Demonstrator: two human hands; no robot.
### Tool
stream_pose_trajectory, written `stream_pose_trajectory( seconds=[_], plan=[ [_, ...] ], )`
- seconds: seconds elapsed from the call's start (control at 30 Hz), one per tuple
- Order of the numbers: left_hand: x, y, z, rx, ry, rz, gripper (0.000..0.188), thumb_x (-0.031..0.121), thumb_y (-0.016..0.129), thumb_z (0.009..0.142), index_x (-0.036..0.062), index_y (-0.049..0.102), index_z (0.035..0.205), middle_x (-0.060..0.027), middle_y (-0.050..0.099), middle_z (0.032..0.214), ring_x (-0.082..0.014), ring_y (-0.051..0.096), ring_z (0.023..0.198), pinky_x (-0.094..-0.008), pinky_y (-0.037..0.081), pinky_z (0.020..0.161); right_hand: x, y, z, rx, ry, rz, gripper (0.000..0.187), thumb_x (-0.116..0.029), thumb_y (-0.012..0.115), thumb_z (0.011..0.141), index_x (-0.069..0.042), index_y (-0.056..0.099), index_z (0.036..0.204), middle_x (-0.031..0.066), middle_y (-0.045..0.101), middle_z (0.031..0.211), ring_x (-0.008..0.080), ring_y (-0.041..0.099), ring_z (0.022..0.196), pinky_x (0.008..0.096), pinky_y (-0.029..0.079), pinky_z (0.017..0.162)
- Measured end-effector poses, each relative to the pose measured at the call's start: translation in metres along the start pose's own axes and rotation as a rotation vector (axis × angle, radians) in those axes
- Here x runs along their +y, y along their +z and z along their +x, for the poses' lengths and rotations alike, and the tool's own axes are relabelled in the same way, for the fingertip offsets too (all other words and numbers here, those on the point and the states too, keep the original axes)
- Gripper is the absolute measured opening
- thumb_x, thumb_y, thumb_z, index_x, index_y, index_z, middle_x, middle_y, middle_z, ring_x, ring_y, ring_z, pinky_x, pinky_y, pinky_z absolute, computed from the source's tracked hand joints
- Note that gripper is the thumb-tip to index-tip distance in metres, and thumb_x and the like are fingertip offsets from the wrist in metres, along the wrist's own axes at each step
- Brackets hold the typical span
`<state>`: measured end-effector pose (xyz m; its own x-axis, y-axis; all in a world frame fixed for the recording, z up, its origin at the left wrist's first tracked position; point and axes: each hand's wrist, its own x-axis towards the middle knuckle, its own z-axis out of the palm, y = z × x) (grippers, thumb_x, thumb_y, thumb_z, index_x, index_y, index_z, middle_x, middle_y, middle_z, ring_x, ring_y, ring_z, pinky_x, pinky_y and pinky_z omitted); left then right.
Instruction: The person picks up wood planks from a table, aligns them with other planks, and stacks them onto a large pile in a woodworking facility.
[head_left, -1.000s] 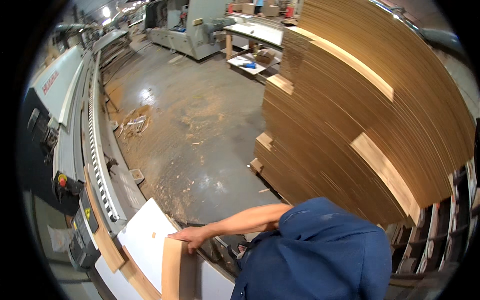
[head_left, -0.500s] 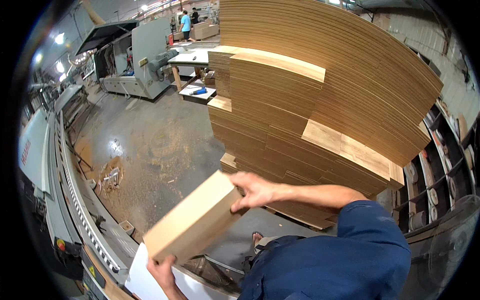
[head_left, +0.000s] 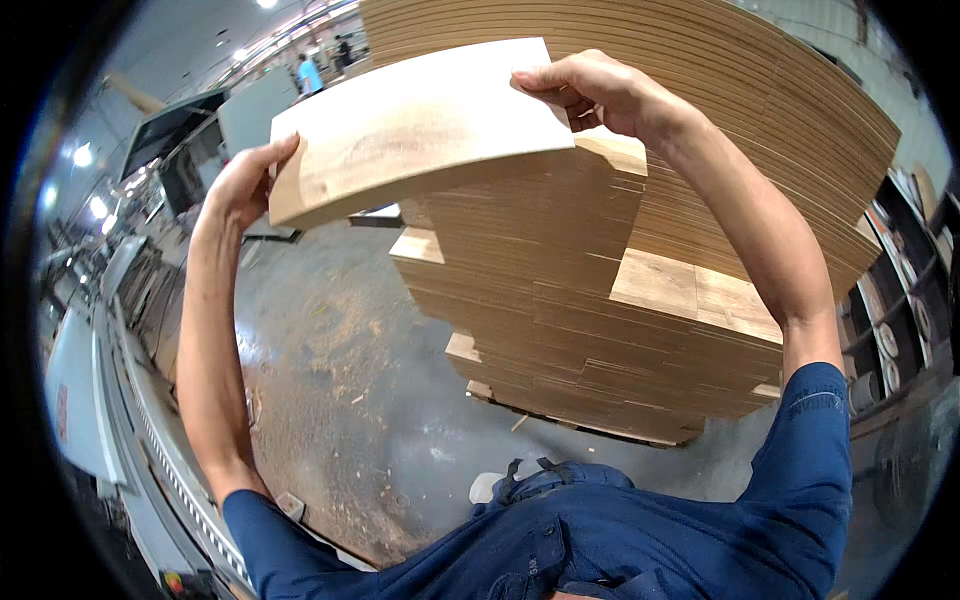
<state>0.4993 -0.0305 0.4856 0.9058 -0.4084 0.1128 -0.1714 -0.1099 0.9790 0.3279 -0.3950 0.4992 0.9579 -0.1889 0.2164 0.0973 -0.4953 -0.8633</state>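
Here, both arms are raised in front of the person, and a pale, wood-grained rectangular slab (head_left: 420, 125) is held up between the two hands, clear of the floor. The left hand (head_left: 247, 183) grasps the slab's left end, its thumb lying over the near corner of the pale face and its fingers mostly hidden behind the edge. The right hand (head_left: 605, 90) grips the opposite end, thumb pressed on the pale face and fingers curled around the side. The slab's broad face is bright toward the right, and its long lower edge shows as a shaded brown band; whether it is one piece or several laid together cannot be told.

Behind and below the slab stands a tall, stepped stack of brown-edged boards (head_left: 520, 280), with pale wood-grained tops (head_left: 655, 278) exposed on its lower tiers. The slab overlaps part of this stack in the view, and it cannot be told whether the two touch. The grey concrete floor (head_left: 430, 370) left of the stack is strewn with tan sawdust (head_left: 340, 330). A long pale-grey machine (head_left: 85, 385) runs along the left side, and a dark compartmented shelf (head_left: 900, 310) with round rolls stands at the far right. The person wears a navy-blue short-sleeved shirt (head_left: 640, 540).
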Motion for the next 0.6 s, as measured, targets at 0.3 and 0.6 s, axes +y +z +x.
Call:
stream_pose_trajectory(
  seconds=[0.3, 0.6],
  plan=[
    [0.013, 0.043, 0.151, -0.245, -0.034, 0.090, 0.051, 0.031, 0.069, 0.087, -0.0115, 0.057, 0.111, -0.0246, 0.065, 0.095, -0.0229, 0.068, 0.080, -0.0325, 0.054, 0.064, 0.023, -0.011, 0.039, 0.333, 0.283, 0.116, 0.041, -0.034, 0.076, 0.082, -0.013, 0.051, 0.057, 0.0006, 0.048, 0.046, 0.0081, 0.047, 0.034, 0.0200, 0.043, 0.033],
    [0.001, 0.057, 0.178, -0.385, -0.009, 0.220, 0.064, 0.038, 0.068, 0.086, -0.0149, 0.052, 0.118, -0.0303, 0.062, 0.099, -0.0250, 0.068, 0.077, -0.0319, 0.054, 0.051, 0.008, -0.004, 0.027, 0.369, 0.427, 0.034, 0.034, -0.039, 0.068, 0.089, -0.008, 0.061, 0.075, -0.0055, 0.048, 0.050, 0.0006, 0.048, 0.045, 0.0221, 0.050, 0.050]
  ],
)
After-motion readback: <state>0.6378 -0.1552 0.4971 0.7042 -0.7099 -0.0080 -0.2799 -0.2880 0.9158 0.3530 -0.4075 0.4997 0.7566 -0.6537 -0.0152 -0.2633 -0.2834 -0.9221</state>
